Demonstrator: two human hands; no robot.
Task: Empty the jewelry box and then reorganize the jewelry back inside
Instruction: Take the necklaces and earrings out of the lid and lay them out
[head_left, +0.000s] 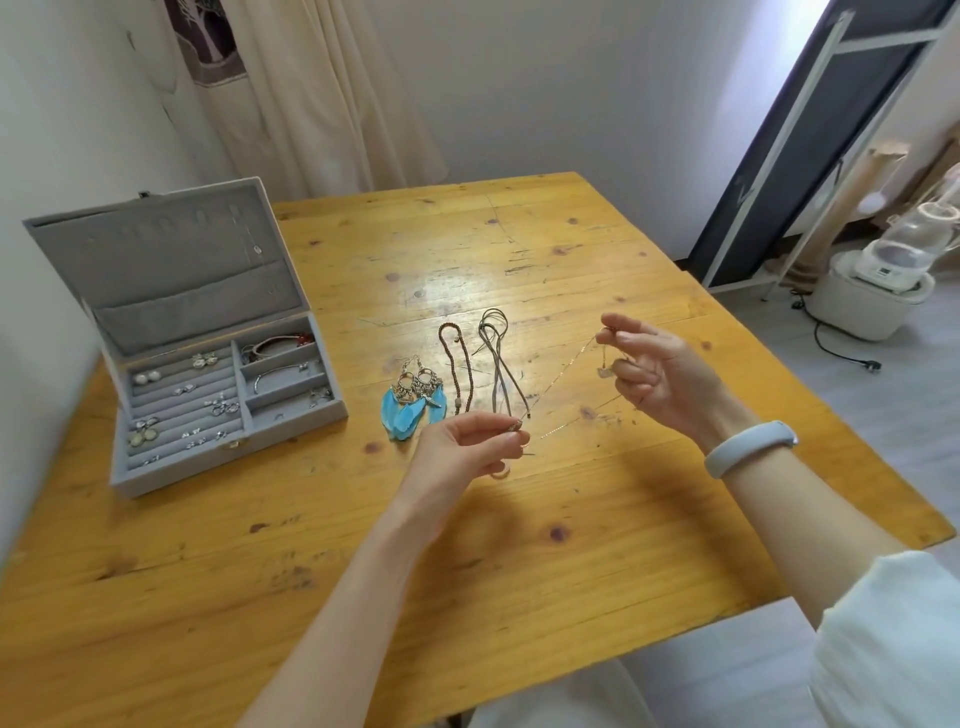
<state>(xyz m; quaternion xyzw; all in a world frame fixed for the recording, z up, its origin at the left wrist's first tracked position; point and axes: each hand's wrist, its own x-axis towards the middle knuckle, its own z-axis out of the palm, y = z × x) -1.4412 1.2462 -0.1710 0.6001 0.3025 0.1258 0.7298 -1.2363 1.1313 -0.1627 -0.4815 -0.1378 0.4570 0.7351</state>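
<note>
chain: thin chain strung taut between both hands, right of the jewelry box
left hand: pinches chain's lower end
right hand: pinches upper end, fingers curled
box: open, on table, well left of hands
unclear: chain faint; pendant by right hand hard to make out

Bare wooden table lies open beneath my wrists and at twelve o'clock beyond the jewelry. At nine o'clock the open jewelry box, lid raised, blocks the left edge. Feather earrings, a beaded strand and a cord lie between it and my hands.
</note>
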